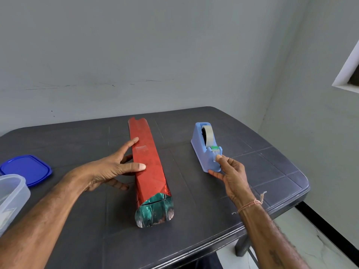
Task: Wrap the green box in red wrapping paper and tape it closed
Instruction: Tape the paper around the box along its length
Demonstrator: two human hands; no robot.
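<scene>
Plastic tub (11, 193) and blue lid (27, 168) parked far left, clear of work | left hand (114, 167) spread, thumb pressing red wrapping paper (149, 171) so the seam stays closed round the green box (154, 207), mid-table, near end unfolded | right hand (231, 171) pinching tape end (215, 157) at dispenser (204, 150), likely for another strip.

Red wrapping paper (150, 171) (teal-green end), blue tape dispenser (197, 138).
</scene>
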